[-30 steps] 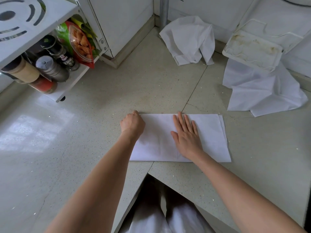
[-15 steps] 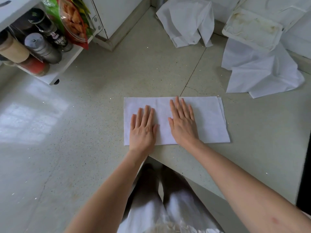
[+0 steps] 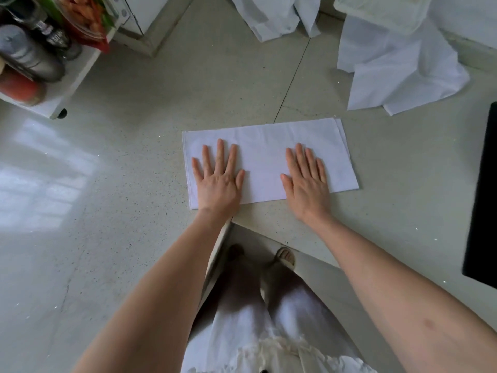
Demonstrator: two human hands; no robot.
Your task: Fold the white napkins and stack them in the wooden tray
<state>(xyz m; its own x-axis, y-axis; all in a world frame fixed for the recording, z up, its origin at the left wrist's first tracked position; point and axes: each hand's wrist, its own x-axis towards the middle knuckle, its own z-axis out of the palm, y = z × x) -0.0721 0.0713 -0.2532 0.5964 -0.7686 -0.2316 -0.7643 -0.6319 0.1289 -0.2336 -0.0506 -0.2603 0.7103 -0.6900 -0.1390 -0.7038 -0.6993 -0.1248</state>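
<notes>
Speckled counter [image 3: 134, 238]: napkin [image 3: 266, 149], folded to a strip, lies centred. Your left hand [image 3: 218, 181] and right hand [image 3: 306, 181] press it flat, fingers straight, gripping nothing. Step: smoothing. Next: fold one end across.

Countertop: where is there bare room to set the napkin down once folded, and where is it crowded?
Bare counter lies left of the folded napkin, below the shelf rack. Another free strip runs between the napkin and the dark panel at right. The far right is crowded: loose napkins and a white tray. Left hand and right hand press the napkin flat.
</notes>
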